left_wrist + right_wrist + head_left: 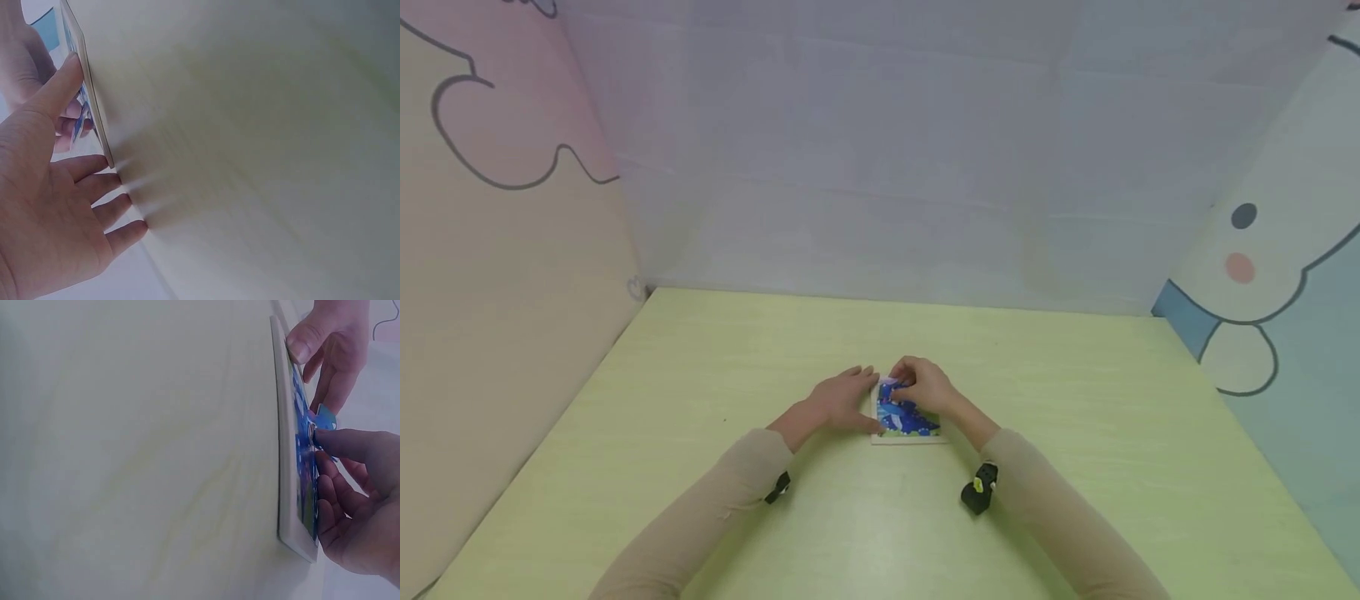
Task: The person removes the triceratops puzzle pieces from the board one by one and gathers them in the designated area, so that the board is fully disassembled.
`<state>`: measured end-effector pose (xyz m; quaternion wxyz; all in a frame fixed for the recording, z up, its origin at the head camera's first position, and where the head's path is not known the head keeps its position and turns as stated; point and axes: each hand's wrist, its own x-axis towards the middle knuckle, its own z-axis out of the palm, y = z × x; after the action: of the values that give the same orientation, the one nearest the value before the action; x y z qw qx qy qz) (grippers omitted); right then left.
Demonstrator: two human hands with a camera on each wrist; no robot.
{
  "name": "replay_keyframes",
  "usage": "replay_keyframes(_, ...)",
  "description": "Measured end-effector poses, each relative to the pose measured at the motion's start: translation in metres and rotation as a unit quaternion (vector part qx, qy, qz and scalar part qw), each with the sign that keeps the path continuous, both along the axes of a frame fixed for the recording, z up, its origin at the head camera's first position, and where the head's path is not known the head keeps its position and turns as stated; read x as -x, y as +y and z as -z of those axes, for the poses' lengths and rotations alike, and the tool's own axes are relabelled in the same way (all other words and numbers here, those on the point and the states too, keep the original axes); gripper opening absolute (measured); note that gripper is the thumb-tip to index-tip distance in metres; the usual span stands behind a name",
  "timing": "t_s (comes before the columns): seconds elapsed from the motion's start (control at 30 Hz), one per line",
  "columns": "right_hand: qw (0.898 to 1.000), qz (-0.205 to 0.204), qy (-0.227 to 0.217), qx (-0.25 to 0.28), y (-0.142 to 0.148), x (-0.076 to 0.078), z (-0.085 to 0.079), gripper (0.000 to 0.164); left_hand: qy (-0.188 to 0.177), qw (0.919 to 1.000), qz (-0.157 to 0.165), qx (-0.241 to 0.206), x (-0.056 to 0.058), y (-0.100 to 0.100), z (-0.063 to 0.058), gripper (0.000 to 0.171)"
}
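Sleeves (692, 517) reaching across yellow table (880, 533). Framed puzzle (910, 422) lying between hands: left hand (841, 402) touching its left edge, fingers spread; right hand (928, 392) pinching a tilted piece (326, 417), blocking the upper right corner.

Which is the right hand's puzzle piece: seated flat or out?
Out: both wrist views show the piece tilted up from the framed puzzle, pinched by the right hand. Edge contact: can't tell.
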<state>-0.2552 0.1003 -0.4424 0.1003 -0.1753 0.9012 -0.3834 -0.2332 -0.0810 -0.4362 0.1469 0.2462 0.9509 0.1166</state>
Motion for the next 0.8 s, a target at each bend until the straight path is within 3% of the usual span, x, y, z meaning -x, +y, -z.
replay_keyframes(0.33,0.999,-0.02,0.033,0.013,0.0014,-0.0009,0.0007,0.015,-0.009,0.9998,0.001,-0.016,-0.001,-0.0017,-0.0027,0.09)
replay_keyframes(0.8,0.997,-0.026,0.037,0.055,0.0079,-0.0016,-0.0001,0.017,-0.013,0.9997,0.01,-0.017,0.0019,-0.003,-0.0001,0.086)
